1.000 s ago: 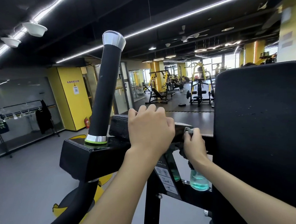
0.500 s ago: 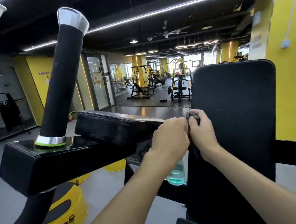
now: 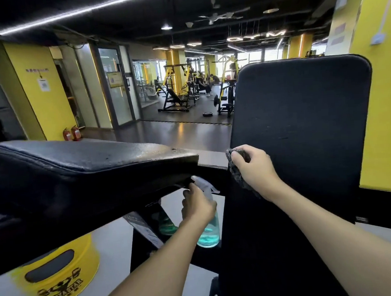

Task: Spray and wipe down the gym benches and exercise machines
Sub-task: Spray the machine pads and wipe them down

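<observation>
Left grip (image 3: 197, 205) wraps the upright spray bottle (image 3: 208, 236), nozzle (image 3: 212, 189) pointing rightward; right grip (image 3: 255, 166) pinches cloth (image 3: 235, 175).

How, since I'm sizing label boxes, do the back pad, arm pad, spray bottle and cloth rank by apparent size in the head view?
1. back pad and arm pad: alike; the arm pad is nearer, so unranked.
2. spray bottle
3. cloth, close to the bottle; both partly hidden.

2 pads (image 3: 86, 160) (image 3: 303, 117), 1 spray btl (image 3: 208, 236), 1 cloth (image 3: 237, 176)
</observation>
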A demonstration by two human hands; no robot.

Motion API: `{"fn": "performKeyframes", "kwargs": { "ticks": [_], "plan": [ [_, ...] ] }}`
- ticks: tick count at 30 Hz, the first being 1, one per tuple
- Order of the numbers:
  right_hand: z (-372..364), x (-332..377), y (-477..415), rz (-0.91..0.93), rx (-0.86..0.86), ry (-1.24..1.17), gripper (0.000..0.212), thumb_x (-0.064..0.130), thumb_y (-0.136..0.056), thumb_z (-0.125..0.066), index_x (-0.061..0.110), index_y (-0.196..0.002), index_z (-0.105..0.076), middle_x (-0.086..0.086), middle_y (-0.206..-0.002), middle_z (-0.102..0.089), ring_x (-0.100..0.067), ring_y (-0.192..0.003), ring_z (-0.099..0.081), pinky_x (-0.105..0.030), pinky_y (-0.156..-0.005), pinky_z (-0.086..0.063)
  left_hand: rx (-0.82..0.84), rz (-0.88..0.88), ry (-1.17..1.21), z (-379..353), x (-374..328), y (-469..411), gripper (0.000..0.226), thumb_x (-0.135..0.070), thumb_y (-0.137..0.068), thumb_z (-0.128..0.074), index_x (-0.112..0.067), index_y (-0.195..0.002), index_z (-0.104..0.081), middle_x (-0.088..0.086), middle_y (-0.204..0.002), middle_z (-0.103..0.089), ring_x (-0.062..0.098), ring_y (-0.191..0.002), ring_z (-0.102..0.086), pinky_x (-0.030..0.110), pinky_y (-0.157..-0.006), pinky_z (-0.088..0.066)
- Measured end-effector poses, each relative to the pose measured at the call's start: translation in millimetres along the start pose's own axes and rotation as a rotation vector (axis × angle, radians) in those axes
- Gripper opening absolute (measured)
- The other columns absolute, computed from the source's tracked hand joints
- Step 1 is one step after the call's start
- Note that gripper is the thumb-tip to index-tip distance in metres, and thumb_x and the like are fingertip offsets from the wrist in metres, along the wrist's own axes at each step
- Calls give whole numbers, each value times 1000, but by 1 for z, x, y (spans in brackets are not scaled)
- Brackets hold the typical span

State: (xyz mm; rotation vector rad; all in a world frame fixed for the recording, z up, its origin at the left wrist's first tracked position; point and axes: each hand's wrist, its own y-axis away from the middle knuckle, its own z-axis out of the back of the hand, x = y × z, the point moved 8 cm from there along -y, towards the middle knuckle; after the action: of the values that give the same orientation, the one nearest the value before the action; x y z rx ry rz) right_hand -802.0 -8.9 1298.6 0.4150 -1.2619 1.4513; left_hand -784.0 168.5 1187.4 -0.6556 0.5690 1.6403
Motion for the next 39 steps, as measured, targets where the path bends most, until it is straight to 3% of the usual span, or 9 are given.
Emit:
{"fn": "performKeyframes", "kwargs": {
  "ticks": [7,13,16,19,21,26,29,31,39],
  "plan": [
    [-5,-2,-1,67,13,-2,13,21,-93,-60,17,-85,-71,10,-67,-67,3,-60,-55,-14,-61,-43,-37,79,101,-21,17,-17,74,-33,-83,-74,-13,-134,-25,11,-136,-44,38,-119,-53,50,-96,-46],
    [-4,-2,-1,37,-2,-5,14,20,-93,-60,16,-87,-72,11,-69,-67,3,-61,-56,-12,-61,-43,-108,-79,227,-24,11,-8,57,-23,-98,-56,-8,-143,-25,17,-144,-36,42,-110,-55,34,-77,-38],
    [-3,-3,1,-4,-6,2,13,20,-94,-60,18,-88,-72,12,-69,-66,4,-61,-56,-11,-61,-43,-142,-131,285,-15,16,6,59,-26,-97,-49,-16,-150,-25,11,-144,-43,38,-115,-55,38,-86,-44],
    [-2,-1,2,-55,2,-14,15,20,-94,-59,16,-89,-72,9,-71,-67,-1,-63,-57,-18,-63,-47,-164,-215,264,4,8,18,27,-29,-91,-50,-24,-118,-51,9,-103,-66,36,-90,-59,40,-71,-46],
    [1,0,7,-92,-11,-34,16,18,-94,-58,13,-86,-71,5,-69,-62,-5,-61,-52,-23,-61,-45,-138,-303,262,19,-10,27,6,-32,-86,-50,-29,-91,-52,4,-73,-63,35,-73,-60,41,-62,-46],
    [41,14,24,-135,-196,-65,16,14,-93,-58,7,-88,-71,-1,-75,-64,-11,-70,-55,-29,-66,-47,199,-557,383,38,-90,55,17,-29,-80,-53,-27,-92,-66,0,-73,-68,28,-64,-67,41,-62,-55],
    [96,34,35,-125,-364,20,18,17,-93,-58,7,-87,-70,-5,-76,-66,-12,-70,-56,-31,-65,-48,448,-614,530,42,-142,75,37,-18,-93,-52,-42,-118,-65,0,-89,-75,34,-58,-70,36,-62,-58],
    [136,54,48,-101,-460,160,21,19,-92,-57,3,-84,-67,-13,-75,-64,-13,-67,-52,-35,-63,-45,596,-619,527,37,-169,90,38,-18,-95,-51,-32,-129,-60,-1,-97,-75,44,-60,-69,30,-63,-58],
    [264,144,119,-97,-675,573,29,24,-96,-53,7,-73,-55,-4,-63,-52,-23,-60,-49,-35,-57,-37,1037,-831,331,10,-265,175,31,-12,-92,-48,6,-102,-70,5,-101,-77,36,-56,-64,35,-65,-58]
  ]
}}
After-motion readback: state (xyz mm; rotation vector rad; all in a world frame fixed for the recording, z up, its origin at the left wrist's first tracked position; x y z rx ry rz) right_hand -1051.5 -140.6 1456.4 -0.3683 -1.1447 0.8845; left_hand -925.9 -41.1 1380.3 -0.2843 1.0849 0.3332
